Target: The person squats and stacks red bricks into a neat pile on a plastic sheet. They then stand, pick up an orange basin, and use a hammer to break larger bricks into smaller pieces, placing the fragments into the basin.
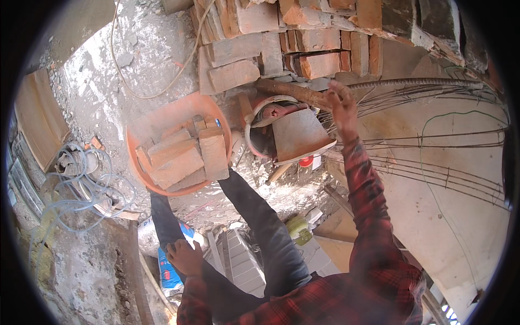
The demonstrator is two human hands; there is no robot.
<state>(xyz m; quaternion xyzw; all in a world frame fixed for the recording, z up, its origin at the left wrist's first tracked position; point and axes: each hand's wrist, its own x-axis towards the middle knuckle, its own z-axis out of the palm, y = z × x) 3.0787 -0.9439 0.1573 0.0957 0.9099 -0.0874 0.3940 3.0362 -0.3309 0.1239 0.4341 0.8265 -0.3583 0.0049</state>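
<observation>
My right hand (343, 111) is stretched out with its fingers apart and slightly curled, and I see nothing in it. It overlaps the end of a brown, rusty-looking pole (292, 92); I cannot tell whether it touches. My left hand (185, 257) lies on my left leg, fingers spread. Ahead of my legs stands an orange plastic tub (132, 116) loaded with several reddish bricks (174, 160). Right of it, a bucket (253, 142) holds a dusty, tile-like slab (303, 132) tilted across its top.
Stacked bricks (233, 76) line the far side. Thin steel rods (444, 172) and a thick ribbed bar (417, 83) extend to the right. Coiled clear hose (81, 200) lies at left, beside a wooden board (40, 116). A blue and white sack (169, 271) is near my left leg.
</observation>
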